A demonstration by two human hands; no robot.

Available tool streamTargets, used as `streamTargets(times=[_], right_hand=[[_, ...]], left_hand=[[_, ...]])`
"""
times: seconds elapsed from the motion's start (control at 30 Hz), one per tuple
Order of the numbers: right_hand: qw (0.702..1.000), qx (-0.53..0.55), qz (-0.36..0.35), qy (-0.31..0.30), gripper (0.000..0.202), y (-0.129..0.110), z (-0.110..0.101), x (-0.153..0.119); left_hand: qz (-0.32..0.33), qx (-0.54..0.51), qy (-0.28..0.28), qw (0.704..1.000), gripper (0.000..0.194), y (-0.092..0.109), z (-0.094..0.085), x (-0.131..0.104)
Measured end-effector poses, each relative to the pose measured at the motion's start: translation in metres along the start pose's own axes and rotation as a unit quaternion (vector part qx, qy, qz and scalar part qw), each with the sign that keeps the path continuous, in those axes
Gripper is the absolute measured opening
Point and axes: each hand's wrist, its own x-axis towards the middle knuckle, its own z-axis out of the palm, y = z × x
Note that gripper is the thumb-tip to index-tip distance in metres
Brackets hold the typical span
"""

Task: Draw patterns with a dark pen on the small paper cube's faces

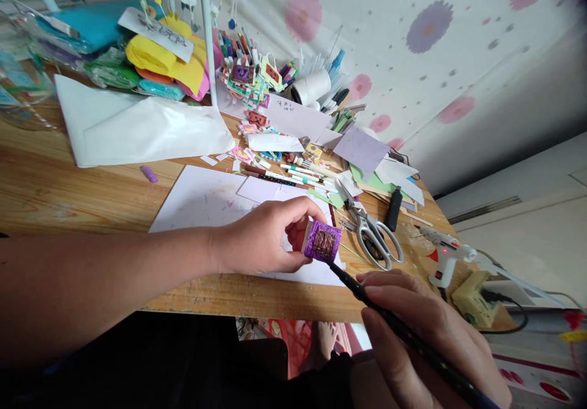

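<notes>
My left hand (270,235) pinches a small purple square piece (322,240) with a brown patch in its middle, held above the front edge of the desk. My right hand (422,329) grips a dark marker pen (398,323). The pen's tip meets or nearly meets the lower edge of the purple piece. Beneath my left hand lies a white sheet of paper (192,201) with faint coloured marks. The fingertips behind the purple piece are partly hidden.
Scissors (373,238) and a white glue gun (447,253) with a red light lie to the right. Several markers (302,173) and paper scraps lie behind the sheet. A purple cap (149,173) is at left. Pens and folded coloured material (160,54) stand farther back.
</notes>
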Motion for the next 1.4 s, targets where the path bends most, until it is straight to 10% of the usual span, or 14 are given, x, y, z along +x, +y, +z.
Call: streamTargets(times=[1.4], right_hand=[[0.999,-0.039,0.016,-0.013,0.024,0.0011,-0.0084,-0.0074]], left_hand=[[-0.006,0.011,0.008,1.000,0.031,0.0031,-0.0017,0.0014]])
